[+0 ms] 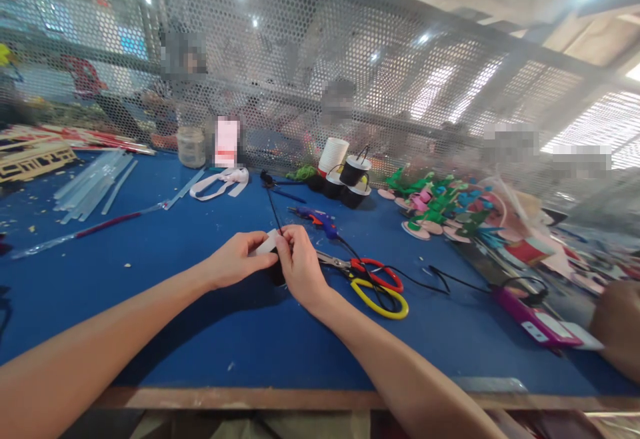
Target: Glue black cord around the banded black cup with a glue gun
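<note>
Head view: left hand (235, 260) and right hand (300, 264) meet, both pinching small white piece (267, 244) with thin black wire (274, 213). Piece just left of scissors (373, 280), above blue table (200, 332). Glue gun (316, 217) behind scissors.

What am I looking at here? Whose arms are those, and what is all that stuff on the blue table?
The camera sits on a person's head and looks down, so the two bare arms are that person's own. The left hand and the right hand meet in the middle and pinch a small white piece with a thin black wire rising from it. They work over a blue table. Beside the right hand lie scissors with red and yellow handles. Further back are a blue glue gun, clear glue sticks, black cups and green foam shapes. Behind the mesh screen, other people sit.
</note>
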`<state>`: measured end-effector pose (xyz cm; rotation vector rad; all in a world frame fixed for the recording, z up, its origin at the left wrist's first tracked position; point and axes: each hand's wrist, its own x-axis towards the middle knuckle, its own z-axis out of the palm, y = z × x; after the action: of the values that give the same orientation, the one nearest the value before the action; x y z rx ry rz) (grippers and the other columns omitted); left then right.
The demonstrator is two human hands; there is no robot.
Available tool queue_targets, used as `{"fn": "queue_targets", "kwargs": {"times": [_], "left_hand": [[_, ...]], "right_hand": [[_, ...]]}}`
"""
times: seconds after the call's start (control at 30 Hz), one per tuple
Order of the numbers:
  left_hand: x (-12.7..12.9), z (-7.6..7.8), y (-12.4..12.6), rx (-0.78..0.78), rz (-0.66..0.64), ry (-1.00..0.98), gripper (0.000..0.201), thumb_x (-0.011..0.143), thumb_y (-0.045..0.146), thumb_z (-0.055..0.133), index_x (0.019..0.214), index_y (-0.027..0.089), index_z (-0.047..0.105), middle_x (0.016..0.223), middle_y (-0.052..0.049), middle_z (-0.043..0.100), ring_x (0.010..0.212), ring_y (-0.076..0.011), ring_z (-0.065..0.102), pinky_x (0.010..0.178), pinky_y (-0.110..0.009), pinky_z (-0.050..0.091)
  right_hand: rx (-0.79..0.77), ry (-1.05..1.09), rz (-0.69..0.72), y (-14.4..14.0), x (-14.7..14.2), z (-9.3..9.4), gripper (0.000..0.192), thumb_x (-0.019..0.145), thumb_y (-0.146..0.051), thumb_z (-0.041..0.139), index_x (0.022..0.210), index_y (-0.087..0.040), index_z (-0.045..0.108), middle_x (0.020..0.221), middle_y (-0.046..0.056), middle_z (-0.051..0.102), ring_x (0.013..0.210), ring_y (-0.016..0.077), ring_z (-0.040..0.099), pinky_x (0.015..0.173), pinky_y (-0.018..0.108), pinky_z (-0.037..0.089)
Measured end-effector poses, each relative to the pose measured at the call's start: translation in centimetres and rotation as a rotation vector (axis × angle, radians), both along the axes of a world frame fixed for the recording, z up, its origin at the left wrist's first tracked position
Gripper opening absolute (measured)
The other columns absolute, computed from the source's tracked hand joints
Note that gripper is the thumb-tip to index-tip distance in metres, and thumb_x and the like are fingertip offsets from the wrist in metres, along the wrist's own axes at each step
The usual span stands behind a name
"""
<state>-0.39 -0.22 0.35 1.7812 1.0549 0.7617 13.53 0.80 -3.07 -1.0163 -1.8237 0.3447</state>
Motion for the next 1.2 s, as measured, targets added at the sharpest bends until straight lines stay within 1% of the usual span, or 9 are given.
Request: {"fn": "queue_targets", "kwargs": {"times": [0.13, 0.43, 0.53, 0.67, 0.8, 0.9, 1.0, 1.1, 1.2], "left_hand": [[0.0, -0.1, 0.1, -0.001, 0.044, -0.026, 0.016, 0.069, 0.029, 0.047, 0.063, 0.015, 0.045, 0.056, 0.005, 0.038, 0.054, -0.0088, 0.036, 0.050, -0.020, 0.029], [-0.1, 0.3, 0.0, -0.086, 0.025, -0.072, 0.011, 0.065, 0.024, 0.048, 0.063, 0.015, 0.044, 0.058, 0.006, 0.038, 0.055, -0.0086, 0.036, 0.053, -0.021, 0.027], [-0.1, 0.4, -0.1, -0.117, 0.019, -0.096, 0.011, 0.065, 0.024, 0.049, 0.064, 0.014, 0.044, 0.059, 0.006, 0.039, 0.056, -0.0089, 0.037, 0.054, -0.021, 0.028], [-0.1, 0.6, -0.2, -0.149, 0.003, -0.096, 0.012, 0.064, 0.024, 0.050, 0.066, 0.014, 0.047, 0.060, 0.005, 0.042, 0.058, -0.0097, 0.040, 0.056, -0.021, 0.030], [-0.3, 0.5, -0.2, -0.111, -0.031, -0.088, 0.011, 0.064, 0.023, 0.050, 0.068, 0.013, 0.050, 0.061, 0.005, 0.045, 0.060, -0.0104, 0.042, 0.058, -0.022, 0.032], [-0.4, 0.4, -0.2, -0.096, -0.061, -0.085, 0.010, 0.065, 0.022, 0.051, 0.067, 0.012, 0.051, 0.061, 0.004, 0.046, 0.060, -0.0104, 0.042, 0.059, -0.022, 0.033], [-0.4, 0.2, -0.3, -0.126, -0.053, -0.110, 0.012, 0.063, 0.023, 0.052, 0.068, 0.012, 0.051, 0.063, 0.004, 0.047, 0.061, -0.0106, 0.042, 0.060, -0.022, 0.033], [-0.4, 0.1, -0.2, -0.171, -0.029, -0.145, 0.012, 0.062, 0.022, 0.053, 0.069, 0.012, 0.051, 0.064, 0.003, 0.048, 0.063, -0.0107, 0.043, 0.062, -0.022, 0.032], [-0.4, 0.0, -0.2, -0.183, -0.032, -0.163, 0.013, 0.062, 0.023, 0.054, 0.069, 0.012, 0.051, 0.064, 0.003, 0.048, 0.063, -0.0105, 0.042, 0.063, -0.022, 0.032]], "right_hand": [[-0.018, -0.020, 0.007, -0.2, -0.1, 0.2, 0.006, 0.082, -0.025, 0.035, 0.077, -0.021, 0.037, 0.081, 0.006, 0.048, 0.077, 0.0167, 0.049, 0.071, 0.034, 0.043], [-0.093, 0.065, 0.065, 0.0, 0.1, 0.5, 0.009, 0.080, -0.026, 0.037, 0.075, -0.020, 0.039, 0.083, 0.007, 0.051, 0.079, 0.0171, 0.050, 0.075, 0.034, 0.041], [-0.220, 0.166, 0.092, 0.6, 0.1, 1.0, 0.007, 0.077, -0.024, 0.043, 0.073, -0.019, 0.041, 0.084, 0.007, 0.053, 0.079, 0.0160, 0.051, 0.075, 0.033, 0.041], [-0.576, 0.289, 0.140, 2.3, -0.4, 2.6, 0.004, 0.073, -0.018, 0.048, 0.069, -0.017, 0.046, 0.070, 0.002, 0.056, 0.064, 0.0125, 0.053, 0.065, 0.029, 0.043], [-0.717, 0.302, 0.210, 5.4, -1.2, 4.6, 0.013, 0.075, -0.014, 0.045, 0.063, -0.016, 0.046, 0.059, 0.001, 0.057, 0.053, 0.0096, 0.054, 0.053, 0.024, 0.044], [-0.745, 0.300, 0.196, 8.5, -1.7, 6.0, 0.016, 0.076, -0.011, 0.044, 0.061, -0.015, 0.045, 0.055, -0.001, 0.057, 0.045, 0.0067, 0.051, 0.045, 0.019, 0.041], [-0.688, 0.289, 0.164, 11.0, -2.3, 7.2, 0.017, 0.078, -0.009, 0.043, 0.062, -0.015, 0.045, 0.055, -0.002, 0.057, 0.039, 0.0034, 0.044, 0.038, 0.014, 0.033], [-0.636, 0.231, 0.217, 11.6, -3.1, 8.7, 0.009, 0.077, -0.012, 0.048, 0.069, -0.015, 0.050, 0.061, -0.002, 0.061, 0.044, 0.0031, 0.047, 0.039, 0.012, 0.033], [-0.690, 0.071, 0.373, 10.9, -3.0, 10.2, 0.005, 0.070, -0.017, 0.060, 0.070, -0.014, 0.056, 0.067, 0.001, 0.065, 0.053, 0.0070, 0.056, 0.045, 0.015, 0.042]]}}
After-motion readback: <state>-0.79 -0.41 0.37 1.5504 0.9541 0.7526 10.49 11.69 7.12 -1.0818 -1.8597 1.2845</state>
